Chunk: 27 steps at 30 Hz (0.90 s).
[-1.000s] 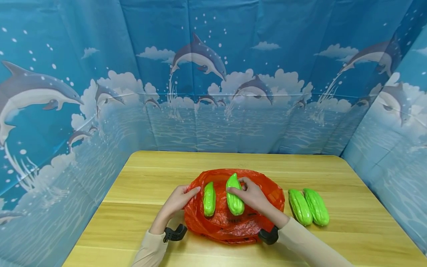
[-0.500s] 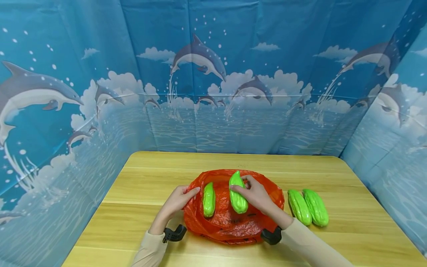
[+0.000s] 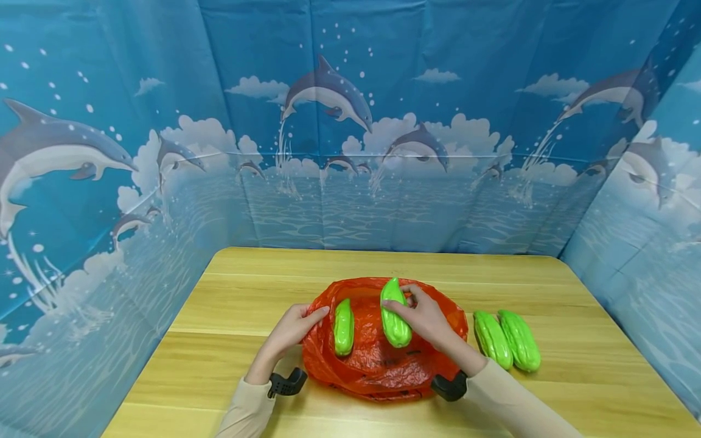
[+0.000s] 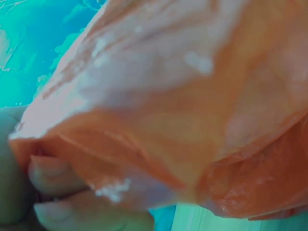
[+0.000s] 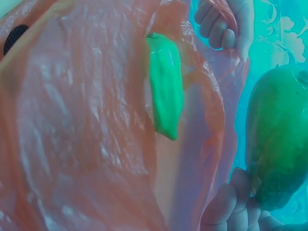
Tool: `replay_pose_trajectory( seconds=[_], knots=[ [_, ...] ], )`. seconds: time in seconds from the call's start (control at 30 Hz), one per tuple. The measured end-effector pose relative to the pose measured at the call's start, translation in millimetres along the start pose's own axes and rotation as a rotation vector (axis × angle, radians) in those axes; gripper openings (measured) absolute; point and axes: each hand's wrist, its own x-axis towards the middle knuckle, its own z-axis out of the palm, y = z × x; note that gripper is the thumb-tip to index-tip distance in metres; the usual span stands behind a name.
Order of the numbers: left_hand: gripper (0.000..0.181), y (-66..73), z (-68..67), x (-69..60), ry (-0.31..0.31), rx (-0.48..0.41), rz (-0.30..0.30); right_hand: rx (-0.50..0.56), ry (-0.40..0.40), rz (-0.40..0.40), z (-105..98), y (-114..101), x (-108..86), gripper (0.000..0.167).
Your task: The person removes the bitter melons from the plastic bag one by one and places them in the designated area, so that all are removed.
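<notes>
A red plastic bag point(image 3: 378, 377) lies spread with its mouth facing up. At its left rim, my left hand point(image 3: 294, 328) pinches the film between thumb and fingers; the left wrist view shows the fingertips point(image 4: 53, 211) against the film. My right hand point(image 3: 429, 316) holds a glossy green toy bitter melon point(image 3: 395, 322), pointed end away from me, over the bag's opening. The right wrist view has this held melon point(image 5: 276, 139) large at the right. Another green melon point(image 3: 343, 328) lies inside the bag, toward the left.
Two more green melons point(image 3: 493, 340) lie side by side on the wooden table point(image 3: 230, 353), right of the bag. A blue dolphin-print curtain point(image 3: 356, 201) stands behind the table and along both sides. Both wrists wear black camera mounts point(image 3: 287, 382).
My right hand has shifted right and slightly away from me with the melon in its grip. The left hand, the bag and the other melons stay where they were.
</notes>
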Motion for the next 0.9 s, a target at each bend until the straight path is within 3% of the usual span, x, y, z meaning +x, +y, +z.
replay_pose_trajectory(
  seconds=[0.63,0.9],
  knots=[
    [0.037,-1.6,-0.1,0.3,-0.008,0.004,0.011,0.03,0.023,-0.017,-17.9,-2.7,-4.3,0.064],
    [0.037,-1.4,0.2,0.5,-0.009,0.003,0.012,-0.005,0.03,-0.002,-28.4,-3.5,-6.6,0.068]
  ],
)
